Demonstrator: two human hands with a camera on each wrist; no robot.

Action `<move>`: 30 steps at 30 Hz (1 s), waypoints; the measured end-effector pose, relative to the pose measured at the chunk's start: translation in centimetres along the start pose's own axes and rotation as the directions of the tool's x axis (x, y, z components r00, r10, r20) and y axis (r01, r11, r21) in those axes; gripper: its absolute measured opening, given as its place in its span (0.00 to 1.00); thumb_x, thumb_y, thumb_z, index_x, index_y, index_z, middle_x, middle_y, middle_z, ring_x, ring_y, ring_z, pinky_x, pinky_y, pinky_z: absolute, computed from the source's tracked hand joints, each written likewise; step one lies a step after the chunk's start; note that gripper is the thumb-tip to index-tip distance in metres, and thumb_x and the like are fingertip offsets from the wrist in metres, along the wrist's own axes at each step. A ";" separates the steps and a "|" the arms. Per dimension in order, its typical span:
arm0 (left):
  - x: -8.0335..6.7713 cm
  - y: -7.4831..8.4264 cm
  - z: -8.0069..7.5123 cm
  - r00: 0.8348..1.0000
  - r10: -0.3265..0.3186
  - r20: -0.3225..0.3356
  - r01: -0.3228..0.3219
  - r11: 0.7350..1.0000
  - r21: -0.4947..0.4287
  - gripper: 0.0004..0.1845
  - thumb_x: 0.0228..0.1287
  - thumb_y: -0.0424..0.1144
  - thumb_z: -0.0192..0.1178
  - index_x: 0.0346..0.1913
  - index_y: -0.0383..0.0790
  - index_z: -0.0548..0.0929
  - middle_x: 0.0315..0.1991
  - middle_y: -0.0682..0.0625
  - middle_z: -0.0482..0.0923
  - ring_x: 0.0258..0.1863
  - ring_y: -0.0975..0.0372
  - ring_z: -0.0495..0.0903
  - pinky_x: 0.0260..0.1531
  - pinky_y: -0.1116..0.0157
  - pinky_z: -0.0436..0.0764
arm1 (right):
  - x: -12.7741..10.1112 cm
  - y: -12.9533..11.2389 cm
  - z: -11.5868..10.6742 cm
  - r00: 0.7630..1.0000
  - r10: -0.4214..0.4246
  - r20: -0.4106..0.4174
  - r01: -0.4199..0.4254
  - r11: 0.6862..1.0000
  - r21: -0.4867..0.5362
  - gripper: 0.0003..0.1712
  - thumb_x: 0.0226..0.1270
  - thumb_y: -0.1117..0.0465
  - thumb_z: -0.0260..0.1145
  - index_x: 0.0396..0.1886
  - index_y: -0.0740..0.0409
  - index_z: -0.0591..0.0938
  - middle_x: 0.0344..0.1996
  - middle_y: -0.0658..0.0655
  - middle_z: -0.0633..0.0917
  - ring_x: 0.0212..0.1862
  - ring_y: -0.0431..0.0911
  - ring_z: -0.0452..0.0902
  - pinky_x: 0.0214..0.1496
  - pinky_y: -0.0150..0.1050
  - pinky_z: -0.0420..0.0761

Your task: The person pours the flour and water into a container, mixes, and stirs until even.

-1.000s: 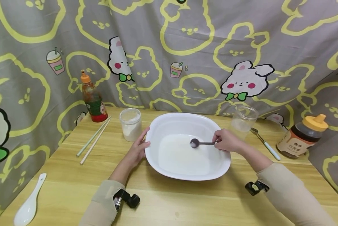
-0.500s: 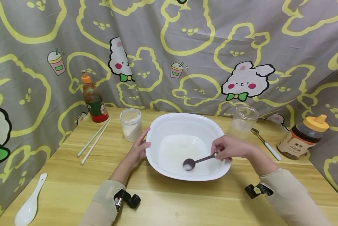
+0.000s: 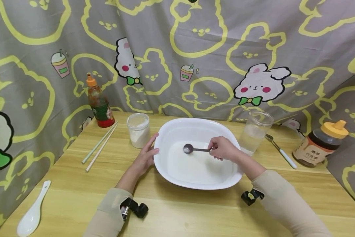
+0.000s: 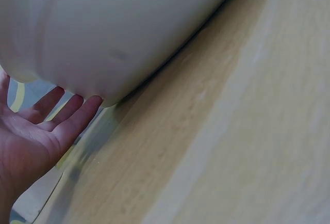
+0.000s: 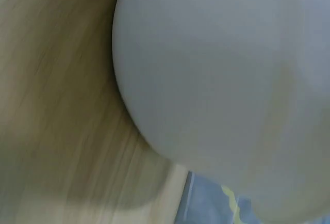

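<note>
Head view, my right hand: pinches small dark metal spoon, its tip in the milky liquid.
Left hand: fingers straight against the rim.
Wide white ceramic bowl: centre of wooden table.

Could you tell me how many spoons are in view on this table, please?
3: metal spoon in the white dish, held by the right hand; white spoon front left; white-handled spoon beside the glass.
</note>
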State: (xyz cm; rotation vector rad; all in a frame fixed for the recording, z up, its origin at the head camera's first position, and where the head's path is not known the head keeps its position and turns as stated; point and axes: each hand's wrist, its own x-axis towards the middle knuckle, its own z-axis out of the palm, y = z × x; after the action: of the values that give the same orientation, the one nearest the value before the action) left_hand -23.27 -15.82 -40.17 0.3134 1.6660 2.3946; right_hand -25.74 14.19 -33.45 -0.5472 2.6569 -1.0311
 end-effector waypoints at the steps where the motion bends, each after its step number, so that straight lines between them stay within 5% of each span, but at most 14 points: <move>1: 0.0 0.0 0.0 1.000 0.003 0.001 -0.003 1.000 -0.002 0.37 0.53 0.35 0.51 0.66 0.54 0.50 0.60 0.35 0.53 0.52 0.42 0.62 0.41 0.53 0.72 | -0.2 0.1 -0.3 1.000 0.012 -0.011 -0.012 1.000 -0.010 0.05 0.45 0.73 0.57 0.25 0.64 0.75 0.10 0.54 0.74 0.12 0.43 0.66 0.12 0.35 0.69; 9: 0.1 0.0 -0.1 1.000 0.005 0.006 -0.005 1.000 0.003 0.37 0.53 0.36 0.51 0.66 0.55 0.49 0.60 0.35 0.53 0.52 0.41 0.61 0.40 0.53 0.73 | -2.8 0.7 -3.8 0.999 0.038 0.021 -0.035 0.991 -0.131 0.04 0.43 0.73 0.56 0.23 0.65 0.74 0.10 0.52 0.72 0.12 0.41 0.64 0.12 0.32 0.66; 13: 0.0 0.0 -0.1 1.000 -0.002 0.010 0.002 1.000 -0.001 0.37 0.54 0.35 0.51 0.66 0.54 0.49 0.60 0.34 0.53 0.52 0.40 0.61 0.39 0.54 0.74 | -4.2 0.4 -5.6 0.988 0.003 0.153 0.021 0.987 -0.156 0.04 0.43 0.74 0.55 0.22 0.65 0.75 0.10 0.52 0.71 0.11 0.40 0.63 0.11 0.31 0.64; 17: 0.0 -0.1 -0.1 1.000 0.004 0.009 -0.004 1.000 -0.002 0.37 0.54 0.35 0.50 0.66 0.54 0.49 0.59 0.34 0.54 0.51 0.40 0.62 0.38 0.55 0.74 | -5.0 0.1 -6.3 0.948 -0.054 0.313 0.080 0.994 -0.072 0.06 0.43 0.75 0.55 0.23 0.64 0.75 0.10 0.52 0.72 0.11 0.40 0.62 0.10 0.29 0.63; 23: 0.0 -0.1 -0.2 1.000 0.015 0.015 -0.015 1.000 -0.002 0.37 0.54 0.34 0.49 0.66 0.53 0.49 0.59 0.34 0.54 0.51 0.40 0.62 0.38 0.54 0.74 | -4.3 0.0 -4.8 0.910 -0.109 0.400 0.101 0.994 0.041 0.05 0.47 0.73 0.58 0.25 0.62 0.76 0.12 0.51 0.71 0.12 0.39 0.62 0.11 0.29 0.63; 30: 0.1 -0.2 -0.2 1.000 0.005 0.005 -0.005 1.000 0.009 0.35 0.55 0.34 0.48 0.66 0.55 0.50 0.60 0.36 0.54 0.52 0.41 0.62 0.39 0.54 0.74 | -1.6 -0.8 -1.3 0.935 -0.144 0.324 0.108 0.986 0.125 0.05 0.50 0.71 0.58 0.29 0.67 0.76 0.12 0.54 0.73 0.12 0.40 0.63 0.13 0.30 0.65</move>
State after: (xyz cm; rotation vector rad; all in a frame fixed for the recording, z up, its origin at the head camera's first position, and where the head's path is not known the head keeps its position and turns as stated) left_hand -23.43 -15.91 -40.44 0.3248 1.6761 2.3893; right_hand -24.57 15.07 -31.87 -0.8006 2.2834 -1.0045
